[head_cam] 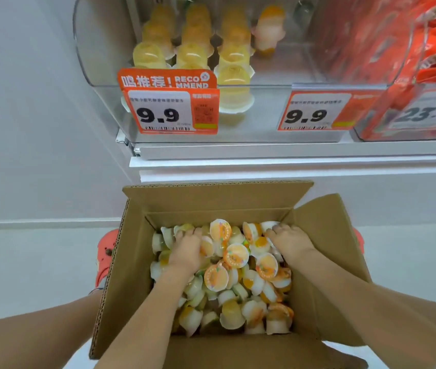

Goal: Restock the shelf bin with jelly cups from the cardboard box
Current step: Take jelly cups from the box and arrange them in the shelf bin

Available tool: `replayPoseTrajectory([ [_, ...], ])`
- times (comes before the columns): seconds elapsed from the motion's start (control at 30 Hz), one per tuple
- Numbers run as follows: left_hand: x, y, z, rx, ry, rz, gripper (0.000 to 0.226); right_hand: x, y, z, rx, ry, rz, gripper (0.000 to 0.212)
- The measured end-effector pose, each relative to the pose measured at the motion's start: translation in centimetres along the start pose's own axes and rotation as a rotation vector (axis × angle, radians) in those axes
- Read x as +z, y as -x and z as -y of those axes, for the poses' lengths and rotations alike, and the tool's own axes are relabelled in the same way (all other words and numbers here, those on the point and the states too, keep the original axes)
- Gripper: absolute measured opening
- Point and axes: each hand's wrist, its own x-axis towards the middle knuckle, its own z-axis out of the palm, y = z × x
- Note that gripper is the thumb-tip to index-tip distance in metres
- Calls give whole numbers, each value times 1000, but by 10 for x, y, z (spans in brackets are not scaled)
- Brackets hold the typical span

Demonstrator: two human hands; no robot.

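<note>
An open cardboard box point(137, 275) sits low in front of me, holding several jelly cups point(235, 255) with orange-and-white lids. My left hand point(187, 250) is down in the pile at the left, its fingers curled around cups. My right hand point(290, 239) reaches into the pile at the far right corner, fingers curled over cups there. Above, a clear shelf bin point(99, 62) holds several yellow jelly cups point(234, 75) in stacked rows, plus one orange-topped cup point(266, 30) at the back.
Orange price tags reading 9.9 point(169, 111) hang on the bin's front. A second clear bin point(397, 110) of red packets stands to the right. The box flaps stand open on all sides. White wall at left, pale floor below, red shoes point(106, 255) beside the box.
</note>
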Motion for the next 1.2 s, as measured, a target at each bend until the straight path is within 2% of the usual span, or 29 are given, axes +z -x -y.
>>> replayPoseTrajectory([
  [0.2,19,-11,0,11,-54,-41,73,13,-14,-3,-35,119,-11,49],
  [0.3,21,-6,-5,2,16,-47,80,9,-13,-4,-59,8,-36,54],
  [0.37,15,1,-7,-34,184,-51,81,5,-8,-7,-46,-240,-104,53],
  [0.43,3,9,-8,-78,394,-28,79,-4,2,-11,-23,-620,-190,43],
  [0.53,-32,25,-15,-162,783,151,61,-32,29,-18,-91,-1104,-187,43],
  [0.6,-63,41,-27,-211,1059,277,64,-57,54,-22,-166,-1227,-149,43],
  [0.7,-112,68,-51,-228,1349,304,66,-95,95,-25,-226,-1250,-167,42],
  [0.77,-142,88,-67,-212,1496,326,47,-121,122,-24,-276,-1259,-242,41],
  [0.83,-167,107,-79,-175,1627,392,30,-145,146,-22,-312,-1241,-390,43],
  [0.87,-178,117,-83,-138,1684,448,29,-156,156,-20,-315,-1204,-492,44],
  [0.97,-199,140,-84,-1,1787,604,50,-180,173,-18,-325,-1140,-710,47],
  [1.07,-202,157,-83,179,1787,695,49,-189,176,-14,-375,-1135,-729,48],
  [1.2,-200,152,-82,282,1900,647,56,-199,172,-15,-421,-1166,-656,46],
])
